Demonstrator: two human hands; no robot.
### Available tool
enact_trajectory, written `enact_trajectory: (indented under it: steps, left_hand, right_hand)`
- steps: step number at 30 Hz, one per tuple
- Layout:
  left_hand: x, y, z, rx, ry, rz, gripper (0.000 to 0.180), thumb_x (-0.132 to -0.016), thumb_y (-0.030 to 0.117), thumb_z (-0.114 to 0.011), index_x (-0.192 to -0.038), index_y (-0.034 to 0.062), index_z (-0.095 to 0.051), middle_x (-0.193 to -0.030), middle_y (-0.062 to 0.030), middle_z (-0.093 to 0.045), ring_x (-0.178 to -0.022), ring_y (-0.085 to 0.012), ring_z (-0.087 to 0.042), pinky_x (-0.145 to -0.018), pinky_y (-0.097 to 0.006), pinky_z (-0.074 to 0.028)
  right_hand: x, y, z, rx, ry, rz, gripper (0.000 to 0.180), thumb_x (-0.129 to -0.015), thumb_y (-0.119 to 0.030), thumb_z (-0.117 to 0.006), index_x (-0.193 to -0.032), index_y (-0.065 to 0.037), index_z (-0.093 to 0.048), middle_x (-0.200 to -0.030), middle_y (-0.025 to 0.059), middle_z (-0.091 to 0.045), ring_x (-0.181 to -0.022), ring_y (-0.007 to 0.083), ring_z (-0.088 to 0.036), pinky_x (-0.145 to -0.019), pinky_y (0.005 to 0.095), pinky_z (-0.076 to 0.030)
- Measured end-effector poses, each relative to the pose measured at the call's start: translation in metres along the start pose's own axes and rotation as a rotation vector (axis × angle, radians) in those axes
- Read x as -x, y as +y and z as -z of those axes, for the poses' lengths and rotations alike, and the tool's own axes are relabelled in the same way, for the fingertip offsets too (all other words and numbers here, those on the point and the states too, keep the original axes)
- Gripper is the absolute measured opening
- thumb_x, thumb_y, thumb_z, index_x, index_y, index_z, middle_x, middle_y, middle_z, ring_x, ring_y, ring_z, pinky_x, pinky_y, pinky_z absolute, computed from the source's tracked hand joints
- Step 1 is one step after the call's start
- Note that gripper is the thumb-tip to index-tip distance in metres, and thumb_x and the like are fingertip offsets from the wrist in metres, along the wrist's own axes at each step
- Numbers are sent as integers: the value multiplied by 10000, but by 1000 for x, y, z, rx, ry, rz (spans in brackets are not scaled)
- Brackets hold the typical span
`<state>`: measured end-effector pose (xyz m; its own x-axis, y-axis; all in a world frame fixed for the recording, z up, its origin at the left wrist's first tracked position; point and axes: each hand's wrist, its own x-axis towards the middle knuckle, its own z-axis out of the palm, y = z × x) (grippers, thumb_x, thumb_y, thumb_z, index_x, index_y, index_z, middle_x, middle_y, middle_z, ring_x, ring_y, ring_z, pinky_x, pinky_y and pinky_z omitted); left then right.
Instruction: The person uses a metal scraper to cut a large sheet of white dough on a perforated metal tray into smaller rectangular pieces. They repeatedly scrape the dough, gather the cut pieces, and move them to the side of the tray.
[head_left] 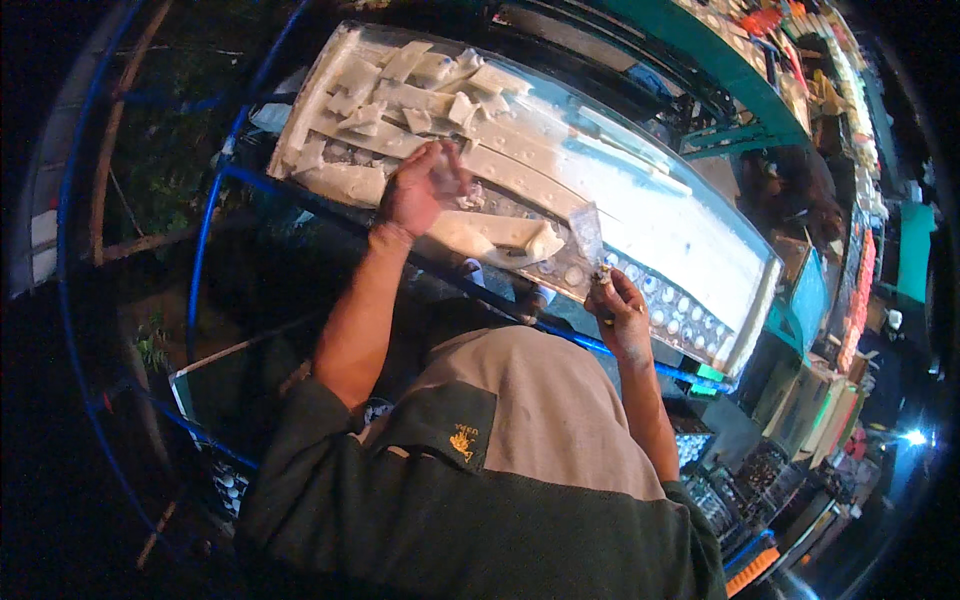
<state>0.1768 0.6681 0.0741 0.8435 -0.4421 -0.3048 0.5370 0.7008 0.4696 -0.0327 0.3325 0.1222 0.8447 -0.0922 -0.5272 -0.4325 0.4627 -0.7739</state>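
Note:
A long shallow tray (765, 300) lies slantwise in front of me, partly covered by a smooth white layer (660, 235). At its left part, cream-coloured strips and broken pieces (415, 95) lie loose in a heap. My left hand (418, 190) is over the tray's near left part, among the cream pieces, fingers apart and slightly blurred. My right hand (622, 308) grips a scraper (587, 232) by its handle at the near edge, its flat, wide blade pointing away over the tray. Rows of round spots (680, 310) show along the tray's near right side. A longer cream strip (500, 235) lies between my hands.
Blue metal bars (205, 250) run below and left of the tray. A green beam (750, 70) crosses beyond it. Boards (800, 400) and crates stand at the right, with a bright lamp (915, 437) further off. The left side is dark.

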Motion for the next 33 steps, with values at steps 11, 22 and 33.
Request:
enact_trajectory:
  steps: [11,22,33]
  left_hand:
    - [-31,-22,-2,-2178,285,-96,459,-889,316,-721,-1249,43,-640,-1067,-257,-689,-1020,-463,-657,-889,-553,-531]
    - [-6,-55,-44,-713,88,303,224,-945,138,-700,-1118,27,-610,-972,-93,-668,-950,-276,-661,-876,-428,-539]
    - [11,-180,-186,-1776,-820,-454,589,-998,269,-582,-1458,-79,-460,-1490,-317,-464,-1411,-451,-427,-1202,-466,-311]
  right_hand:
    - [17,44,60,526,266,287,374,-931,-19,-719,-1263,-1,-547,-1132,90,-652,-994,181,-637,-937,320,-536]
    - [11,-5,25,940,264,467,373,-906,-247,-763,-1211,-49,-681,-1271,146,-639,-1164,305,-604,-980,478,-487]
    - [-38,-16,9,-880,-57,110,326,-1034,-343,-510,-1040,-53,-659,-931,92,-688,-864,199,-647,-865,386,-533]
